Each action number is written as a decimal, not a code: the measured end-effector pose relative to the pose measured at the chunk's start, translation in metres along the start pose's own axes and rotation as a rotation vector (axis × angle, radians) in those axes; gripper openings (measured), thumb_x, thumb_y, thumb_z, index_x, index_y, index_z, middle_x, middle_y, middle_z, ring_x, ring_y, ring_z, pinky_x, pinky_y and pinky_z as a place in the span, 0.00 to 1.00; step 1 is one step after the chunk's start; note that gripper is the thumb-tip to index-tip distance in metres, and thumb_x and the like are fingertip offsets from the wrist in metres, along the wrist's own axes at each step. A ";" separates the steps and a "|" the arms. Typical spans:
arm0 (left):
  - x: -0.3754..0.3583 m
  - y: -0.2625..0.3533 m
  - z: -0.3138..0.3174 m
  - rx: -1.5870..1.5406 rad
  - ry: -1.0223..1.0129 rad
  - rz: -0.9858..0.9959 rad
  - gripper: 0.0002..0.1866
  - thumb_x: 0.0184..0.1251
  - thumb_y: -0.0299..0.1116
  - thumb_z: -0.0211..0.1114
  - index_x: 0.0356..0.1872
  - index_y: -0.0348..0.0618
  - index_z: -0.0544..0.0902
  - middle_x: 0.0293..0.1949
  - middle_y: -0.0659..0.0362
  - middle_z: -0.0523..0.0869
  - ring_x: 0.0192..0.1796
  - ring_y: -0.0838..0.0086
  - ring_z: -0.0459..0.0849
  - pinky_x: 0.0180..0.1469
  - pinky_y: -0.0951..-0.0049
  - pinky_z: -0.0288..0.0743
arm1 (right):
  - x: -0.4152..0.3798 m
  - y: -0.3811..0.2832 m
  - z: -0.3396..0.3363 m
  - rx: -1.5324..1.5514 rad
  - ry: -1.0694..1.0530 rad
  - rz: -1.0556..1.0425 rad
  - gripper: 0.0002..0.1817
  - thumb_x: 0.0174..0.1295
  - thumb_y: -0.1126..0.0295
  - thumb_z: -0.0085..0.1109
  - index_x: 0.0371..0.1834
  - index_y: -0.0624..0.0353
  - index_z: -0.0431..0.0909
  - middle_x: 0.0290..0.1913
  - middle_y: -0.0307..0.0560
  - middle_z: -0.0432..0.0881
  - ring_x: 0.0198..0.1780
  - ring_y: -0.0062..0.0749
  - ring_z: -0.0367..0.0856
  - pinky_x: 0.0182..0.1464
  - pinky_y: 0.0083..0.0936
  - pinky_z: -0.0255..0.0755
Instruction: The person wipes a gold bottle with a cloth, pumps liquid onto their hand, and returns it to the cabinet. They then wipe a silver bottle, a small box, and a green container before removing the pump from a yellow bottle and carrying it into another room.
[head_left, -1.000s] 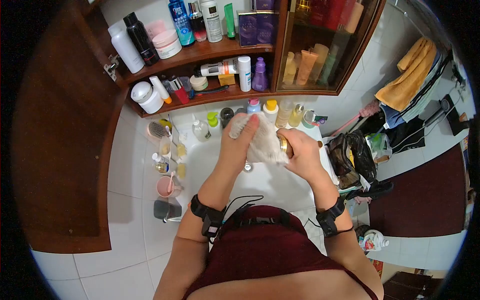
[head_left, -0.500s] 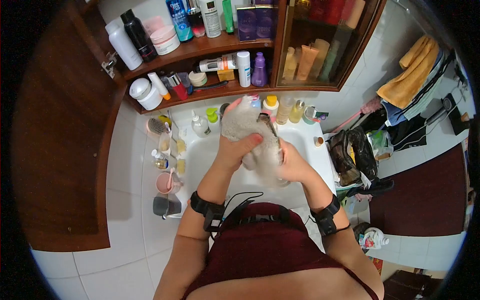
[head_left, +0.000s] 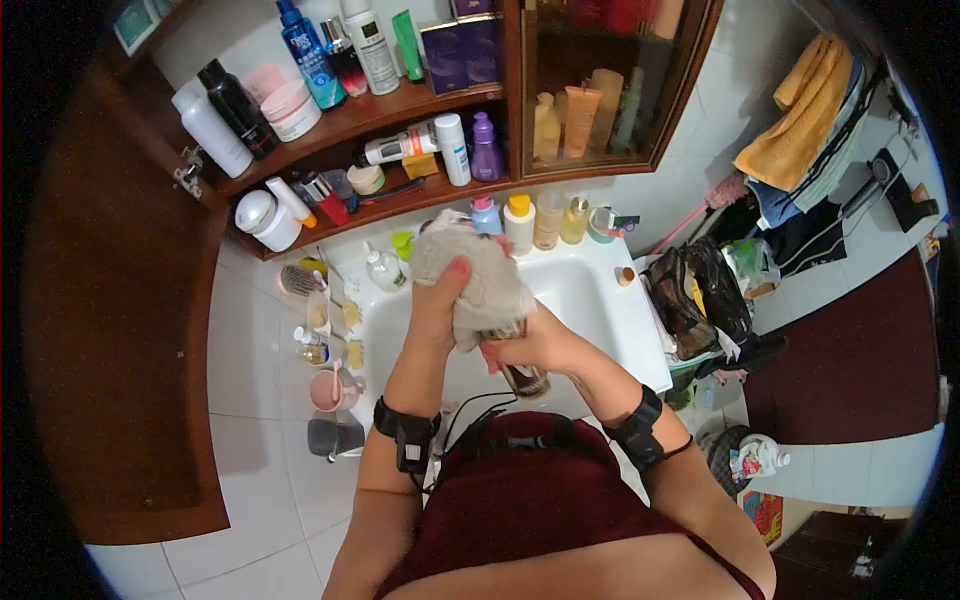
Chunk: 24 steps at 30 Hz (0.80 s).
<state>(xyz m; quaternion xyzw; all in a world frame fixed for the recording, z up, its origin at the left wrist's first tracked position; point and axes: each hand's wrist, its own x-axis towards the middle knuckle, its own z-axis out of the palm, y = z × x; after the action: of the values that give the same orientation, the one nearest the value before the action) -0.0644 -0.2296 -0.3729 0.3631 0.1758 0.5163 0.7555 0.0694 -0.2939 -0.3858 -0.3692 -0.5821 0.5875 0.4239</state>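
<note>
Over the white sink, both hands are on a bunched beige-grey cloth and a brownish see-through bottle. My left hand grips the cloth from the left, its thumb pressed on top. Below and to the right, my right hand has its fingers wrapped round the bottle, whose lower end sticks out towards me. Cloth covers the bottle's upper part, so its far end is hidden.
Several bottles, including a yellow-capped one, line the sink's back edge. A pink cup and hairbrush stand left. Above is a wooden shelf with an open door. A black bag sits right.
The bottle has swung round, and its end now points towards me below the cloth. Both hands sit slightly further left and lower in view, and the camera view has shifted.
</note>
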 end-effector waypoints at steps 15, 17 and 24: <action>-0.020 -0.032 -0.008 0.460 -0.080 0.211 0.44 0.56 0.46 0.71 0.67 0.36 0.56 0.59 0.54 0.70 0.60 0.71 0.70 0.63 0.68 0.63 | 0.030 0.005 -0.007 -0.519 0.685 -0.270 0.26 0.69 0.50 0.36 0.52 0.65 0.67 0.34 0.63 0.78 0.40 0.63 0.77 0.39 0.43 0.70; -0.018 -0.031 -0.007 0.436 -0.088 0.250 0.44 0.55 0.45 0.71 0.66 0.36 0.56 0.60 0.55 0.69 0.61 0.71 0.70 0.63 0.68 0.63 | 0.036 -0.004 -0.010 -0.654 0.678 -0.471 0.30 0.70 0.48 0.34 0.61 0.65 0.61 0.48 0.62 0.73 0.52 0.58 0.72 0.53 0.38 0.66; -0.022 -0.001 -0.012 0.259 -0.114 -0.131 0.39 0.55 0.36 0.71 0.65 0.41 0.60 0.55 0.56 0.75 0.57 0.69 0.75 0.59 0.66 0.70 | 0.037 -0.002 -0.007 0.132 0.286 -0.389 0.33 0.70 0.45 0.34 0.67 0.62 0.56 0.63 0.54 0.66 0.60 0.40 0.69 0.63 0.35 0.62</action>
<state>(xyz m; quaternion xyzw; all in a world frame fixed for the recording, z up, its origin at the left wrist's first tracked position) -0.0802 -0.2452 -0.3843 0.4739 0.2208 0.4175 0.7432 0.0621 -0.2567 -0.3822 -0.3011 -0.5365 0.4736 0.6302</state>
